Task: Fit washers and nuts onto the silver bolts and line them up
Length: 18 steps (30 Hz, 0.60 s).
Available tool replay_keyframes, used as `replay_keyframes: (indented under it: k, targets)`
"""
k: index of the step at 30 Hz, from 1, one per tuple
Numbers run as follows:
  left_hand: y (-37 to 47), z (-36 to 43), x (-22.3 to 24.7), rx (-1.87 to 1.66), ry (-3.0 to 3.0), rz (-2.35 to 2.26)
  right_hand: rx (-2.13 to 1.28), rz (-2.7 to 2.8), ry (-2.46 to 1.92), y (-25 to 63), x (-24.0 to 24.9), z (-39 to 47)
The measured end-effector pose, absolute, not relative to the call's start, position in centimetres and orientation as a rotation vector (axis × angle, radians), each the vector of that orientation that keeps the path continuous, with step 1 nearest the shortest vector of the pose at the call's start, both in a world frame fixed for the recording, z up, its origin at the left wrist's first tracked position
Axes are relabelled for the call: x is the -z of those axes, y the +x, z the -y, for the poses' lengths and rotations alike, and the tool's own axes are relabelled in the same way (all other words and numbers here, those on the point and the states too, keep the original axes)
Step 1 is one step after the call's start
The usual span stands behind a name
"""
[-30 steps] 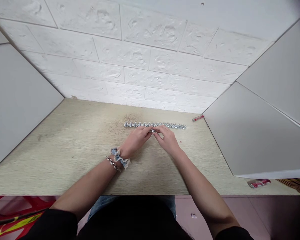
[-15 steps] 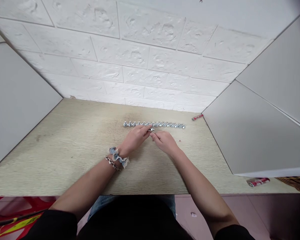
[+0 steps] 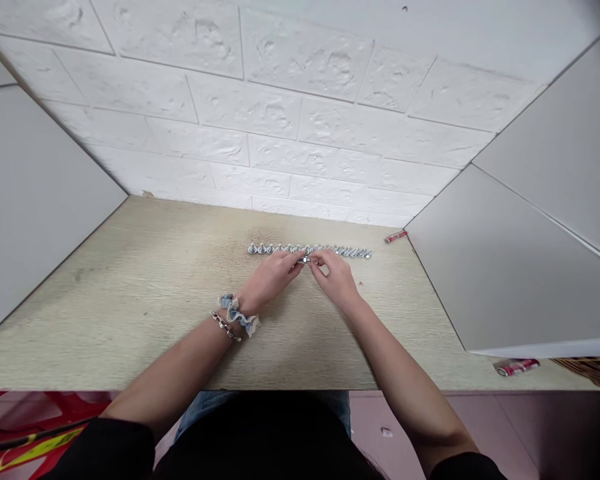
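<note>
A small silver bolt (image 3: 305,260) lies crosswise between my two hands, just above the tabletop. My left hand (image 3: 273,275) is closed on its left end, fingers pressed together; a scrunchie (image 3: 237,313) and a chain bracelet (image 3: 225,327) circle that wrist. With thumb and forefinger, my right hand (image 3: 335,277) pinches the right end of the same bolt. Just behind the fingers, a row of silver bolts (image 3: 261,249) with washers runs from left to right. Those at the left stand upright, while the ones at the right look tilted. My fingers hide part of the row.
A wooden table (image 3: 145,280) meets a white brick-patterned wall (image 3: 275,147). Grey panels (image 3: 520,267) close in on both sides. One red battery (image 3: 395,237) lies at the right back, another red battery (image 3: 517,367) near the front right edge. A red stool (image 3: 40,447) is below left.
My right hand has shifted slightly up, its forefinger and thumb opening out from a curled grip to a pinch at the bolt's right end. The left hand stays nearly still.
</note>
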<state>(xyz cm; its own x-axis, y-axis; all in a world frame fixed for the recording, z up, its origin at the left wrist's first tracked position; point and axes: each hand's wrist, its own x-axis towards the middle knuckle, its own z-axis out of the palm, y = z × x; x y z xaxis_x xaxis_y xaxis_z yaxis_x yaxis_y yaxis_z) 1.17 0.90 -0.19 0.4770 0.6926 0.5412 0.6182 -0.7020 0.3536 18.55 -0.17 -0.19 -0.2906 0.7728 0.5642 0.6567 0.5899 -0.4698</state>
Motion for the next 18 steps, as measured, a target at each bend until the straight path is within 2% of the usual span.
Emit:
replay_keyframes:
  k: [11, 18]
  targets:
    - [1.44, -0.33, -0.36, -1.063, 2.644, -1.094, -0.238, 2.051, -1.139, 18.66, 0.30, 0.04]
    - [1.40, -0.68, 0.13, -1.039, 2.667, -1.117, -0.392, 2.069, -1.235, 18.46, 0.07, 0.24]
